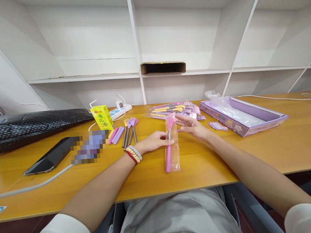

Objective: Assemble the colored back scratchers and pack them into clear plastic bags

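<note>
A pink back scratcher point(168, 156) lies upright in view inside a clear plastic sleeve, its claw end pointing away from me. My left hand point(156, 141) is closed on the middle of it, with the thumb across the shaft. Close by the claw end, my right hand point(192, 125) has its fingers stretched out and apart; whether the fingertips touch the sleeve I cannot tell. Left of my left hand lie several loose scratcher heads on dark shafts point(130, 132), and beside them several purple, pink and yellow handles point(116, 135).
Packed scratchers point(168, 109) are heaped behind my hands. To the right sit small cards point(217, 126) and a purple box point(244, 115) with plastic film. A yellow drink carton point(102, 117), power strip point(120, 112), phone point(51, 155) and black bag point(36, 126) occupy the left. White shelves rise behind.
</note>
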The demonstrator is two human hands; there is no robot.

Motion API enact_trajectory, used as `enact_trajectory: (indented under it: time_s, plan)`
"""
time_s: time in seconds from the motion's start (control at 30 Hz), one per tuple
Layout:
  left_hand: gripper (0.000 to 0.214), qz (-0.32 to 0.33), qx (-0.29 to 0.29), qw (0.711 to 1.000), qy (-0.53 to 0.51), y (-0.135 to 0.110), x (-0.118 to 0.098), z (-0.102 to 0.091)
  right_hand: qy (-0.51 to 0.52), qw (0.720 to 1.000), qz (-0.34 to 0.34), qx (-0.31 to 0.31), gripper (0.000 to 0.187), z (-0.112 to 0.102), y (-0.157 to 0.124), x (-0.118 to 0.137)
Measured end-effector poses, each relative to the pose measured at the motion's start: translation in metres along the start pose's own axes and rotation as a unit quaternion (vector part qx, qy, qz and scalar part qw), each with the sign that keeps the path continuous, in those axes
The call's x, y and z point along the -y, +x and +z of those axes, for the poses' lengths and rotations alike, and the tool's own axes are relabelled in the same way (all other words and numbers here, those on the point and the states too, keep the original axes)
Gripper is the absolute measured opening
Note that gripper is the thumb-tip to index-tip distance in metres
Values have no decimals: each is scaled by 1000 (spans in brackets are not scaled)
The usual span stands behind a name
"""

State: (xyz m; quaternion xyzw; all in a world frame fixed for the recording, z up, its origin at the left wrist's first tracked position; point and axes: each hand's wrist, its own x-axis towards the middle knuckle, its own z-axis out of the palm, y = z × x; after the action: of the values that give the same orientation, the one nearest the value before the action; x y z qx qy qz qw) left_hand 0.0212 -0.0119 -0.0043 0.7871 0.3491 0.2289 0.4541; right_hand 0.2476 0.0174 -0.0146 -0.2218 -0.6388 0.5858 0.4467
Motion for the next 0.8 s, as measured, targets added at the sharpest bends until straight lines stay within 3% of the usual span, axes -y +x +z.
enact_trajectory:
  time_s: [0.13,0.27,0.37,0.57,0.67,0.8]
  plan:
    - [28,-6,-8,988,-151,2,0,2,-27,999,1,27,71,8,0,-1]
    - [31,14,-122,970,-211,4,4,-2,-75,997,34,8,76,8,-1,-4]
    - [31,30,-209,952,-220,6,6,-4,-81,989,95,77,59,9,-3,-1]
    - [36,62,-297,926,-225,7,6,-6,-81,958,159,224,35,16,-8,14]
    - [36,70,-329,914,-227,7,5,-7,-75,955,181,222,30,16,-8,16]
    - [36,75,-347,905,-234,8,4,-8,-98,959,209,164,22,15,-8,15]
